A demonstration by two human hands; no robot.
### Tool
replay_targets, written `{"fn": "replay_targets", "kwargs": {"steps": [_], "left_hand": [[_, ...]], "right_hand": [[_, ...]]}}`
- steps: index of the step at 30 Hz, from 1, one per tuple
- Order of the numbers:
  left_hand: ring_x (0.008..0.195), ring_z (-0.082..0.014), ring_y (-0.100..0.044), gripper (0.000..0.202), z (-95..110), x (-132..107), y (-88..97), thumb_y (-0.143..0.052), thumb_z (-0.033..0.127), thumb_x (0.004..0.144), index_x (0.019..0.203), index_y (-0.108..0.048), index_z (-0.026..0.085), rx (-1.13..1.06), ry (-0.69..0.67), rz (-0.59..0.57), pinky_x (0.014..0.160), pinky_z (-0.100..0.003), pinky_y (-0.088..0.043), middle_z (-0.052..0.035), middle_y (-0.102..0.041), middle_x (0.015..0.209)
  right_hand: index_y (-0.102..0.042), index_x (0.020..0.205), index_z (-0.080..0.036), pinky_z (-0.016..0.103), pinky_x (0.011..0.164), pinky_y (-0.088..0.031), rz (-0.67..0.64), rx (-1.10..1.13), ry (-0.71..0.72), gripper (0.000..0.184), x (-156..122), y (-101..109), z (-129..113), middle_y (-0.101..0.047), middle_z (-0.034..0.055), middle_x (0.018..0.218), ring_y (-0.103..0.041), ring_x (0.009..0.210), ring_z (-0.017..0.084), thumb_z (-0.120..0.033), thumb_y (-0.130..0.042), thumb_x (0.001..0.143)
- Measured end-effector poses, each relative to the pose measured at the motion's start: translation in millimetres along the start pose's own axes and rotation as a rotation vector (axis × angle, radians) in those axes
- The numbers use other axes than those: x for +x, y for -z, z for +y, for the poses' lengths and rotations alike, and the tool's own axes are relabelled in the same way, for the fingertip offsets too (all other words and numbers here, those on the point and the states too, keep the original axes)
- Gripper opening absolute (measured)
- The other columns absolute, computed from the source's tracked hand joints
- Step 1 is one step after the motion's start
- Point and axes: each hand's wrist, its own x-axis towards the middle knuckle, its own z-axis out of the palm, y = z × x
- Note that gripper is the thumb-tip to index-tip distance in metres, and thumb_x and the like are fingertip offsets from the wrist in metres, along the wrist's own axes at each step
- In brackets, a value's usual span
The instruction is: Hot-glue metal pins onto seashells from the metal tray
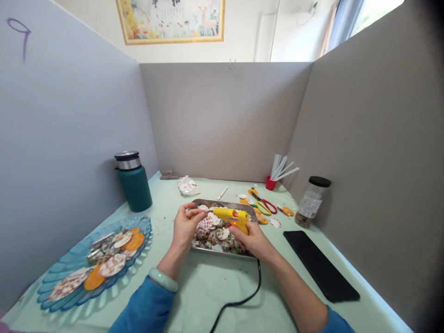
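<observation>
Yellow plastic forms the body of the hot glue gun (229, 215), which sits in the right hand (255, 241), the fingers wrapped about its handle and the nozzle aimed toward the left hand (184, 225). That left hand is held just beyond the nozzle tip, thumb and fingertips brought narrowly together; whether something small is pinched between them, I cannot tell. Both hands and the gun are over a shallow metal tray (222, 253), its rim smooth and its corners rounded, filled with seashells (208, 240): small knobbly spirals and ribbed, fan-shaped pieces mottled white and reddish. From below the right hand, a glossy black cord (259, 277) curves across the pale green table cover (194, 300). Left of the tray, a translucent blue plate (62, 266) with a fluted, scalloped edge bears flat scallop shells (113, 265), some plain orange, others speckled. Behind it is a matte teal bottle (135, 189) with a silvery neck. Beyond the tray's right corner rest scissors (264, 206) with red and yellow handles, and a red cup (271, 184) holds slim, whitish translucent sticks (278, 167).
</observation>
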Motion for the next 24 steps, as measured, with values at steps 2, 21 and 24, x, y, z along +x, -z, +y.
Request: {"fn": "replay_targets", "kwargs": {"steps": [2, 21, 24], "left_hand": [[0.063, -0.0145, -0.065, 0.052, -0.1, 0.0, -0.2, -0.080, 0.026, 0.054, 0.097, -0.050, 0.018, 0.006, 0.000, -0.003, 0.064, -0.027, -0.047, -0.0004, -0.070, 0.071], [0.067, -0.0147, -0.068, 0.049, 3.4, -2.5, -0.6, -0.077, 0.020, 0.060, 0.098, -0.046, 0.017, -0.063, 0.011, -0.008, 0.073, -0.030, -0.050, 0.0022, -0.068, 0.070], [0.067, -0.0153, -0.068, 0.049, 4.4, -2.6, -0.8, -0.077, 0.020, 0.060, 0.098, -0.046, 0.017, -0.070, 0.014, 0.001, 0.072, -0.031, -0.049, 0.0017, -0.069, 0.070]], "right_hand": [[-0.060, 0.093, -0.013, 0.021, 0.042, -0.028, -0.016, 0.002, 0.003, 0.037, 0.0, 0.1, 0.2, -0.043, -0.0070, 0.048, -0.036, 0.041, 0.007, -0.047, -0.057, 0.081], [-0.059, 0.094, -0.014, 0.022, 0.043, -0.035, 0.012, -0.285, 0.017, 0.043, 2.5, 3.1, 5.4, -0.046, -0.0049, 0.052, -0.041, 0.043, 0.010, -0.054, -0.045, 0.085], [-0.060, 0.093, -0.016, 0.023, 0.048, -0.038, 0.062, -0.470, 0.022, 0.044, 1.9, 8.4, 1.7, -0.053, -0.0023, 0.055, -0.049, 0.048, 0.013, -0.055, -0.041, 0.087]]}}
